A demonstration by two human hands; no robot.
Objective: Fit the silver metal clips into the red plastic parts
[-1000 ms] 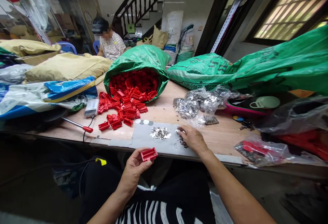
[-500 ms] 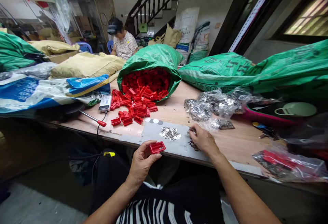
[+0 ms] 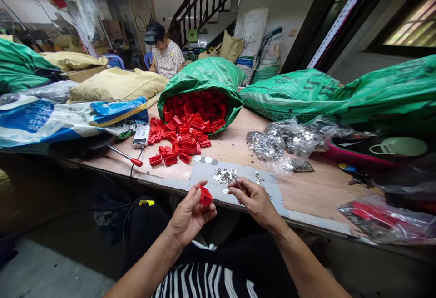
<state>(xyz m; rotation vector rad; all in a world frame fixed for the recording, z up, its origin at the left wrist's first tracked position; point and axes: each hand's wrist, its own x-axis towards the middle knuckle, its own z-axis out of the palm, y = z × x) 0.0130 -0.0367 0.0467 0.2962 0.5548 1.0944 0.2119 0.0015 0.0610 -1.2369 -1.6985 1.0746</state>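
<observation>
Off the tabletop's [image 3: 238,146] near edge, we are tilting the red plastic housing [image 3: 205,196] in our closed left hand [image 3: 189,216] while bringing our right hand [image 3: 254,200], fingertips pinched, contents unclear, across from the metal pieces [image 3: 223,175]

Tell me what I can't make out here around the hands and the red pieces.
All in the head view:
- What the right hand pinches, if anything: too small, covered by its fingertips.
- The red piece in the left hand: partly wrapped by fingers, shape unclear.
- The silvery bits on the grey sheet: too tiny to tell apart.
- Hands of the other person: hidden behind the yellow sacks.
</observation>
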